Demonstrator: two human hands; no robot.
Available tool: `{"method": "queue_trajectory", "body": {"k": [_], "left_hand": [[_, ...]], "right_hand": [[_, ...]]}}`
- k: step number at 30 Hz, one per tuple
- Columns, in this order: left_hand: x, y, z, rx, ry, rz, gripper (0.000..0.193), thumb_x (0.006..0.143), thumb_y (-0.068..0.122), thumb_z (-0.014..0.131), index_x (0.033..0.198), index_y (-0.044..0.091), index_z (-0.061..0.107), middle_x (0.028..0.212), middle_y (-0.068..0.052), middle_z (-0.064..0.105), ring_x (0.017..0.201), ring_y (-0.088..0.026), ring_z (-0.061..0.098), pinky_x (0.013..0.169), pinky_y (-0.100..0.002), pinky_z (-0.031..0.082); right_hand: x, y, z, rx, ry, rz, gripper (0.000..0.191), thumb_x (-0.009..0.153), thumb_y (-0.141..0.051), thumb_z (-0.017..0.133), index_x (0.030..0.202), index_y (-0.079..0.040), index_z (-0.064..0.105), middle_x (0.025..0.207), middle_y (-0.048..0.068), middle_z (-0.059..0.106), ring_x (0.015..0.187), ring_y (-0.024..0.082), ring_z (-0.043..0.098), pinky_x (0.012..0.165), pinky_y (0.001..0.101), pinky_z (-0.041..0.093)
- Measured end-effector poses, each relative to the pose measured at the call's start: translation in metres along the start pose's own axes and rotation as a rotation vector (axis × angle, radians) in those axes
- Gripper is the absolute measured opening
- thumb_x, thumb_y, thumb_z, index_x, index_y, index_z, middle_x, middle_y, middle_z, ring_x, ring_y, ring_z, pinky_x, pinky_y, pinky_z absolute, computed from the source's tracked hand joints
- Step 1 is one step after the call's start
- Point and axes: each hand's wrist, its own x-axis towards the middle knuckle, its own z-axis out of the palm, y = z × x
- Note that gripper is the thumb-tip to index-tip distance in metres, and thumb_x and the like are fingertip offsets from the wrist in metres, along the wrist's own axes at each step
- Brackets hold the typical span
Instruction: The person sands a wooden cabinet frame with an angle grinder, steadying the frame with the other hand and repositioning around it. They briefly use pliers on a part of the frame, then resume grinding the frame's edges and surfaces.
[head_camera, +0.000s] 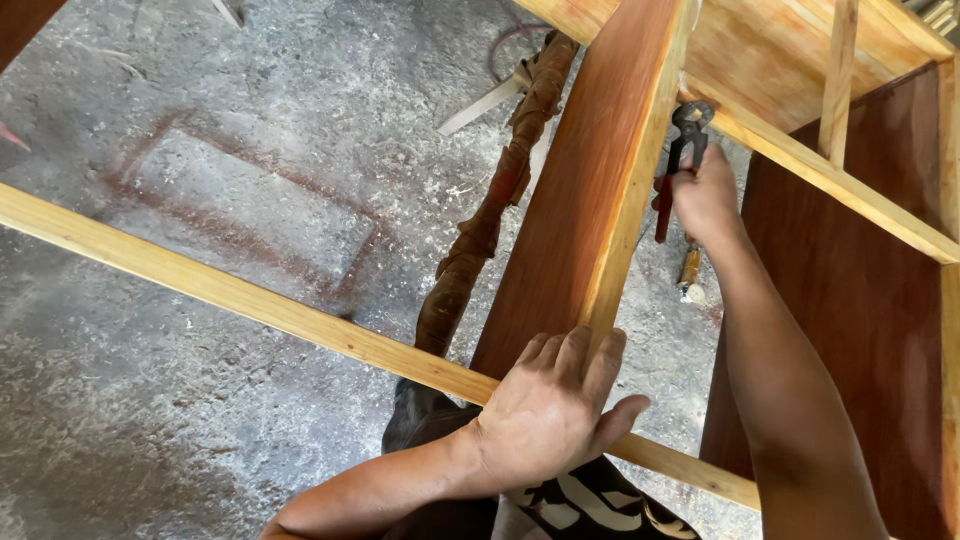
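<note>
My left hand (548, 408) lies flat and open on the reddish board (585, 200), right where it meets the long pale wood strip (250, 300). I think I press there to keep the board from moving. My right hand (703, 195) is closed tight around the red handles of the pincers (683, 150). The pincers are up by the far end of the board, at the corner with another pale strip (830, 175). They stand long-ways, pointing away from me, with the dark head on top touching the wood. Below is the gray, dusty floor (200, 150).
</note>
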Motion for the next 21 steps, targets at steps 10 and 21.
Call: {"method": "queue_trajectory", "body": {"k": [10, 21], "left_hand": [[0.0, 0.001, 0.0, 0.032, -0.023, 0.01, 0.059, 0.101, 0.038, 0.066, 0.127, -0.015, 0.059, 0.109, -0.037, 0.065, 0.086, -0.043, 0.07, 0.078, -0.046, 0.057], [0.0, 0.002, -0.001, 0.049, -0.016, 0.021, 0.058, 0.102, 0.036, 0.066, 0.128, -0.015, 0.059, 0.109, -0.036, 0.066, 0.088, -0.042, 0.071, 0.079, -0.045, 0.058]], "right_hand": [[-0.018, -0.024, 0.008, 0.192, -0.112, 0.216, 0.013, 0.096, 0.002, 0.041, 0.108, -0.002, 0.045, 0.093, 0.019, 0.07, 0.081, 0.03, 0.075, 0.059, 0.0477, 0.052], [-0.007, -0.018, 0.027, 0.699, 0.017, 0.279, 0.025, 0.089, 0.008, 0.034, 0.105, -0.008, 0.043, 0.099, 0.014, 0.066, 0.08, 0.025, 0.071, 0.06, 0.0418, 0.061]]}}
